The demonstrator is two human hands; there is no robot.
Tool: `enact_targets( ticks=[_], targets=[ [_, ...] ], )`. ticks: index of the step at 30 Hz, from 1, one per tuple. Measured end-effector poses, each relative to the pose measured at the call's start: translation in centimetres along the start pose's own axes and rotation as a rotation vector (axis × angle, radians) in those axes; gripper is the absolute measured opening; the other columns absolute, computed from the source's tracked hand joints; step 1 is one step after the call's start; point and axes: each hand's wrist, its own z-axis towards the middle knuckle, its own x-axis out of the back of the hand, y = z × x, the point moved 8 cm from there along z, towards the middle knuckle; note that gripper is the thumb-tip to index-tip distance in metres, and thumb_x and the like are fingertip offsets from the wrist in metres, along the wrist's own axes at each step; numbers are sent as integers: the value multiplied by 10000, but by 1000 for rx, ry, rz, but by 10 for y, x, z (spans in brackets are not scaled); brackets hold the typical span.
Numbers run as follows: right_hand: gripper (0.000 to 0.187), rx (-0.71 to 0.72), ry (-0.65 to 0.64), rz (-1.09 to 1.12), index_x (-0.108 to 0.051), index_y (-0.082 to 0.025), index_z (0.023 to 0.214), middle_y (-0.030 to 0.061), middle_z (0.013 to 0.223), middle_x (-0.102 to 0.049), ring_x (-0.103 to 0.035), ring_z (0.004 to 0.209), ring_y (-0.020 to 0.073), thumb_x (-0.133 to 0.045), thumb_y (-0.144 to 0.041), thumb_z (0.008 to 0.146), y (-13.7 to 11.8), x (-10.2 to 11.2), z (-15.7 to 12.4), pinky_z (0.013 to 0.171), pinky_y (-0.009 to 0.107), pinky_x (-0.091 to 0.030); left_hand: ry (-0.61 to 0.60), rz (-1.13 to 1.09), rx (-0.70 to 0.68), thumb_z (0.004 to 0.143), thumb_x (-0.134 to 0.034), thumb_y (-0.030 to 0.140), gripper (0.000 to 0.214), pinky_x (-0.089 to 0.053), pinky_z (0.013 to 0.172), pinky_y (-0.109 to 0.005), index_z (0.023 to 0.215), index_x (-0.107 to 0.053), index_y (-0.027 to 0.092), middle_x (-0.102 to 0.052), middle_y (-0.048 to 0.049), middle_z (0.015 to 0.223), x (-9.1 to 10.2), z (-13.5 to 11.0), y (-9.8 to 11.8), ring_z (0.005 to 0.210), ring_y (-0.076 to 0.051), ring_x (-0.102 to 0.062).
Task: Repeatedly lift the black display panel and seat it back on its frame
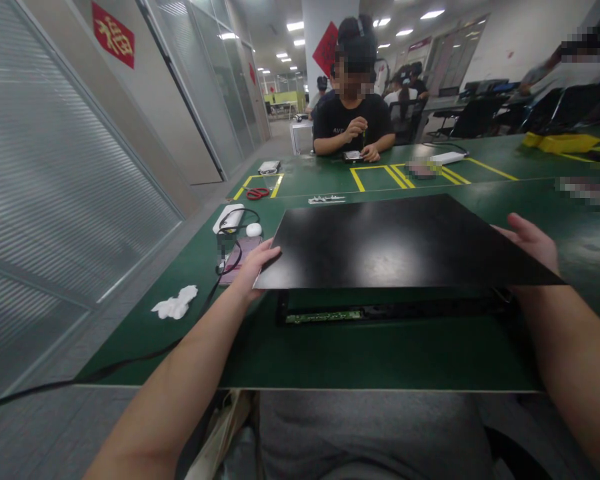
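Observation:
Between my two hands is a wide, thin, glossy black panel (395, 243), like a display screen, raised above the table and roughly level. My left hand (257, 267) grips its left edge with the thumb on top. At the right edge, my right hand (533, 247) supports the panel, its thumb pointing up and its other fingers partly hidden. Below the panel lies a black frame (405, 311) with a narrow green circuit board (324, 317) along its near side. The panel covers most of the frame.
On the green table (380, 360), left of the panel, are crumpled tissue (176, 303), a white power strip (229, 219), a black cable (130, 362), a small white case (253, 230) and a purplish flat item (243, 257). Red scissors (257, 193) lie farther back. Opposite sits a person (353, 123).

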Motion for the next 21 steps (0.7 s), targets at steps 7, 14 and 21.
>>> enact_targets(
  ticks=[7,14,21],
  targets=[
    [736,-246,-266,65,-646,-155,1116,210,994,-696,-683,906,363,-372,-754,789,13,-27,-10,659,531,-580,47,-43,-133,635,-777,320,612,-576,826,-389,1210,-672,138,-772,-91,1046,9,1,13,1017,-320,-716],
    [599,-107,-72,-43,-579,-166,1217,222,971,-702,-700,834,295,-353,-590,860,9,-2,15,583,385,-569,34,-35,-178,659,-808,331,630,-562,929,-433,1243,-634,170,-766,-89,1085,4,-2,12,1082,-320,-701],
    [593,-114,-64,-174,-570,-199,1255,192,904,-733,-689,782,273,-290,-580,897,12,6,23,552,333,-504,14,11,-138,633,-842,332,618,-577,899,-441,1177,-593,177,-766,-79,1049,-2,-2,0,1012,-305,-725]
  ],
)
